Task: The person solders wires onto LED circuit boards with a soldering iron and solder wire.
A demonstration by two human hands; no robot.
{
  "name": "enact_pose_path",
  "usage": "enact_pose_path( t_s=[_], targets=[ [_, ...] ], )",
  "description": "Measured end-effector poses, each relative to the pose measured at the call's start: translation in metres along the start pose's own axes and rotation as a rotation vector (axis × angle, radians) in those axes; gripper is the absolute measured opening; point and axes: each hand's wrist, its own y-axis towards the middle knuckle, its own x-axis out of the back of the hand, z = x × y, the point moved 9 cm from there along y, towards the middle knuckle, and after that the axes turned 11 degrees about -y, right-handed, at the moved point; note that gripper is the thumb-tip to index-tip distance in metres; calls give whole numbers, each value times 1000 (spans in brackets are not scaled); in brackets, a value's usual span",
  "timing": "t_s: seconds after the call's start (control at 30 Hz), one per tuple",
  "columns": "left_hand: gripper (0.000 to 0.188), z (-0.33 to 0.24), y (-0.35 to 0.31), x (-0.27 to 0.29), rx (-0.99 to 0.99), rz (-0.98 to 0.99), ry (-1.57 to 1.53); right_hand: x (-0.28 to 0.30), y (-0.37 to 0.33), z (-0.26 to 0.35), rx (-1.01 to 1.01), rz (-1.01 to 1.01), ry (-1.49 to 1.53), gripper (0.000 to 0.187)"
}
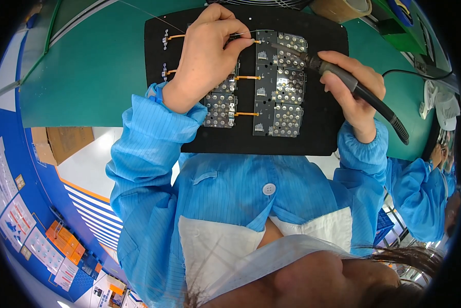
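My left hand (204,56) pinches a thin solder wire (247,33) between thumb and forefinger, by the top orange strip's end. My right hand (357,92) is closed round the black handle of a soldering iron (338,74). The iron's slim tip points left, over the upper part of a dark circuit board panel (264,90) with rows of round metal dots. Whether the tip touches the joint is too small to tell. Orange strips (247,78) link this panel to another circuit board panel (219,110), partly hidden under my left hand and wrist.
A black mat (322,136) on the green table (81,97) carries the boards. Small connectors (165,40) stick out at the mat's left. Behind stands a tape roll (340,9). The iron's cable runs right. A co-worker's blue sleeve (420,195) shows at right, a cardboard box (66,143) at left.
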Motion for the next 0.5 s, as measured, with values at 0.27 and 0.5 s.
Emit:
enact_pose_path(
  t_s=[0.27,0.5],
  targets=[
    [13,-1,0,-1,-2,5,11,-9,-4,-9,-90,17,56,24],
    [13,-2,0,0,-3,3,21,-14,-1,-8,-68,0,82,25]
  ],
)
